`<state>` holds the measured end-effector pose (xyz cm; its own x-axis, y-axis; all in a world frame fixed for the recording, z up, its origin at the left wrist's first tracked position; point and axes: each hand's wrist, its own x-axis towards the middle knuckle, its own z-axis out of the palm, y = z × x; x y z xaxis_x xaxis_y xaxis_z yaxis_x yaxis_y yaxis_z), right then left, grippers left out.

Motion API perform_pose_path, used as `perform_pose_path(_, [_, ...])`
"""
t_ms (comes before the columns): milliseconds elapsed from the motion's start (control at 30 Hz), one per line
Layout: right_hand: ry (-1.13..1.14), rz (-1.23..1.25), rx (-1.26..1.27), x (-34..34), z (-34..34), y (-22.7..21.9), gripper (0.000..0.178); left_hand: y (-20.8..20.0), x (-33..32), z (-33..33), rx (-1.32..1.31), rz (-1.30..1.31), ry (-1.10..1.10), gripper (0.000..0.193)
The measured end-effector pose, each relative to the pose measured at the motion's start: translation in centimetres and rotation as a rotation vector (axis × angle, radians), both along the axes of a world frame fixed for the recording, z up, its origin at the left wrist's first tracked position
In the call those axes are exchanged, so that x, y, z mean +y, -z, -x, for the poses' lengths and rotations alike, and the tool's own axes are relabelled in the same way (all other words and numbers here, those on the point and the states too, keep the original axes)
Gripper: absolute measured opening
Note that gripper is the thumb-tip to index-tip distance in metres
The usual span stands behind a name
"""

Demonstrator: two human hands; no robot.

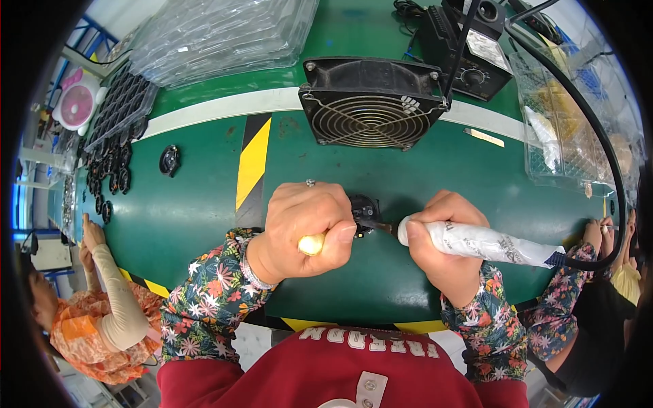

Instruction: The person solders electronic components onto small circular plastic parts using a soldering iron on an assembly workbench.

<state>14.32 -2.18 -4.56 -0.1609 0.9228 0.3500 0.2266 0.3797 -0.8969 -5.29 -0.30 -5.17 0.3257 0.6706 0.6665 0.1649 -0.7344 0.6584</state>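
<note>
In the head view, the left hand (299, 221) makes a fist around a pale-yellow, round-ended object (311, 245); the right hand (445, 273) grips a white-wrapped, pen-like soldering iron (507, 244). Its dark tip points at a small round black part (365, 206) between the hands on the green table (204, 197). Soldering seems in hand; the next move likely calls for steady tip placement.

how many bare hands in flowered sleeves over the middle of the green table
2: the left hand, fisted around a pale-yellow-ended object, left of the black rounded part; the right hand, right of it, gripping the white-wrapped cylindrical tool.
</note>
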Motion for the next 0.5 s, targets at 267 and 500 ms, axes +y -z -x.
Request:
perform_pose_path(267, [-0.020, -0.020, -0.011, -0.4, 0.2, 0.1, 0.012, -0.3, -0.4, 0.3, 0.051, -0.034, 0.013, 0.016])
perform_pose_path(500, [0.056, -0.062, 0.220, -0.4, -0.7, 0.5, 0.010, -2.0, -1.0, 1.4, 0.153, -0.260, -0.029, 0.009])
